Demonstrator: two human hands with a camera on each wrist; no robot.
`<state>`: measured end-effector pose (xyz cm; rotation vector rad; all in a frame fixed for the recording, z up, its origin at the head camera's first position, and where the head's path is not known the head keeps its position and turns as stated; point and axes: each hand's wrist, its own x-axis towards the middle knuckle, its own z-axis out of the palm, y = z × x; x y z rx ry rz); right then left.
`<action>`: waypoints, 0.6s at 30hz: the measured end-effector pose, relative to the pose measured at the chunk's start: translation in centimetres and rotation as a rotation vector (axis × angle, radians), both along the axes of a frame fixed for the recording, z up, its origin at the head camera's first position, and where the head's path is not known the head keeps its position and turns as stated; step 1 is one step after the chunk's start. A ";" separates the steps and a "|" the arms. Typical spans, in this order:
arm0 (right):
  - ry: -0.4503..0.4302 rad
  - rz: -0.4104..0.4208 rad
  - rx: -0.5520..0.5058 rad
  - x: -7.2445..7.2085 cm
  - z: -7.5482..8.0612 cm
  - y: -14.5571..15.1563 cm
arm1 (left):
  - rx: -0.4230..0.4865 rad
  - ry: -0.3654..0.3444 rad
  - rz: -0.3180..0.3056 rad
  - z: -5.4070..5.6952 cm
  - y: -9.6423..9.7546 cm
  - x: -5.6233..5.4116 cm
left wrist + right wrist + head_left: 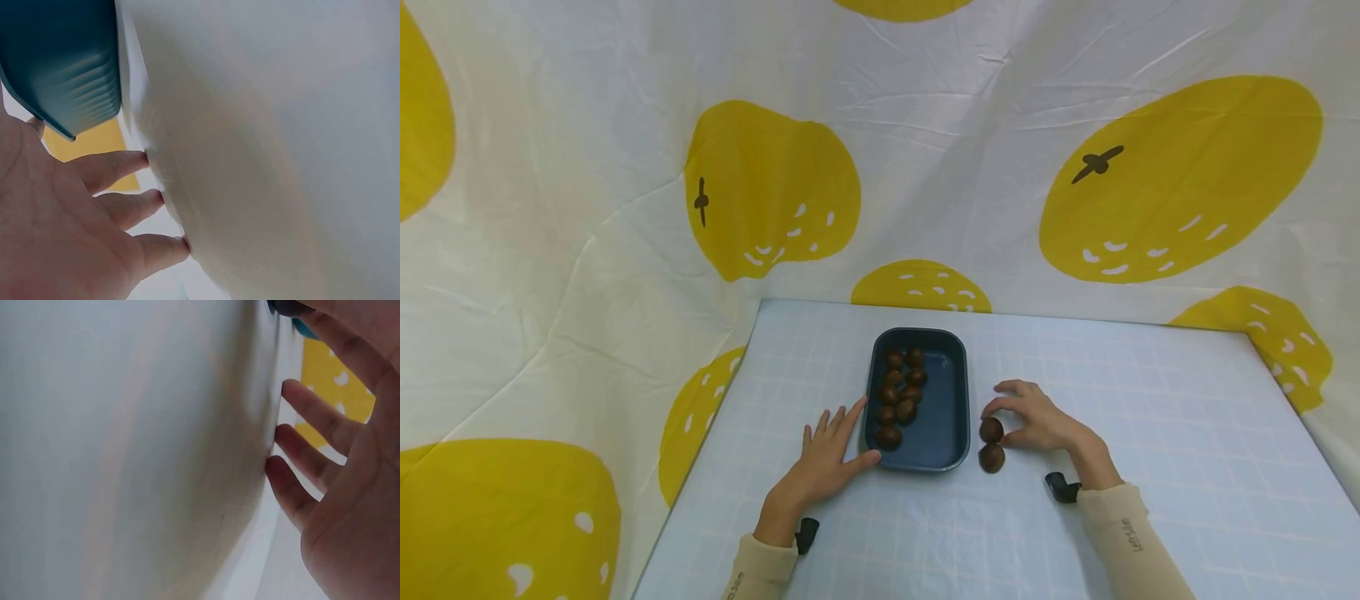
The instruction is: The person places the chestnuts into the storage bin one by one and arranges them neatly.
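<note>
My left hand (823,467) has its fingers spread, index fingertip and thumb at the left side of a dark blue tray (951,400). Its other fingertips rest on the cloth in the left wrist view. Inside the tray, several glossy brown chestnuts (889,394) lie in two rows along the left. To the right of the tray, my right hand (1037,421) pinches a chestnut (991,430) between thumb and index finger. Another chestnut (992,457) sits just in front of it, close against it. The right hand's remaining fingers reach down to the cloth in the right wrist view.
A pale checked cloth (1150,417) covers the table. Behind and to the left hangs a white curtain (925,167) with large yellow fruit prints. Small black wrist devices (1063,487) sit by both cuffs.
</note>
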<state>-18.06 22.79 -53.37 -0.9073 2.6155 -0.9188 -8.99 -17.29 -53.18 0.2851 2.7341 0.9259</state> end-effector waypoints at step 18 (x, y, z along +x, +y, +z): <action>0.007 -0.087 -0.074 -0.2 0.2 -0.5 | -0.016 0.003 0.004 0.0 0.1 0.0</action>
